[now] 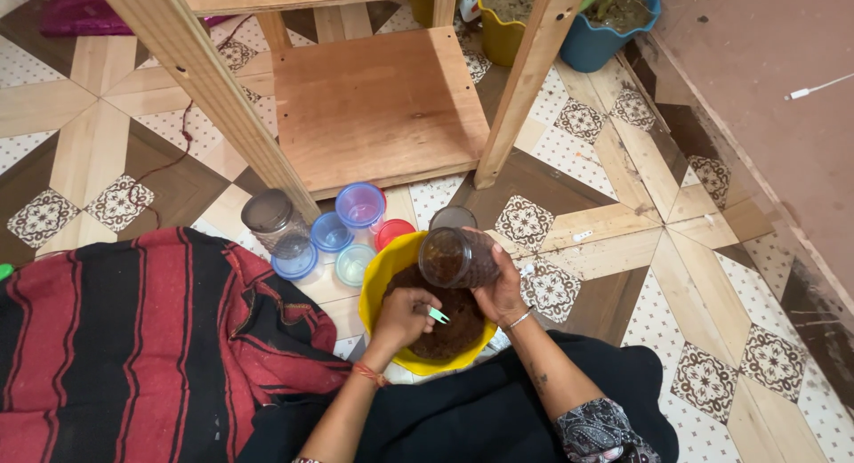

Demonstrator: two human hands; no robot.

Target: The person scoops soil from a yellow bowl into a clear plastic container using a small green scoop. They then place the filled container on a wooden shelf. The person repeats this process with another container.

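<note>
Near cloth: a red and black striped blanket (116, 347) is spread at the near left, with dark black fabric (463, 418) lying near centre under the forearms
Left hand: the left hand (402, 319) is closed around a small pale green plastic spoon (437, 315), whose tip is pointed right, over the soil
Right hand: the right hand (501, 289) is wrapped around the base of a clear round plastic jar (455, 257), partly filled with dark soil
Bowl: a round yellow plastic bowl (378, 285) of dark brown soil (449, 325) is set on the floor, directly beneath both hands
Key relation: the jar is held tilted, its long axis running up-left from the right palm, its mouth turned toward the left; the spoon lies just below and to the near left of the jar, apart from it; the left hand is the nearer to the soil
Spare containers: small clear, blue, purple and red tubs (342, 232) are grouped just left of the bowl, beside a grey-lidded clear jar (271, 218)
Far: a bare wooden shelf frame (374, 107) is seen beyond, with a yellow pot (500, 36) and a blue plant pot (605, 27) at the far right
</note>
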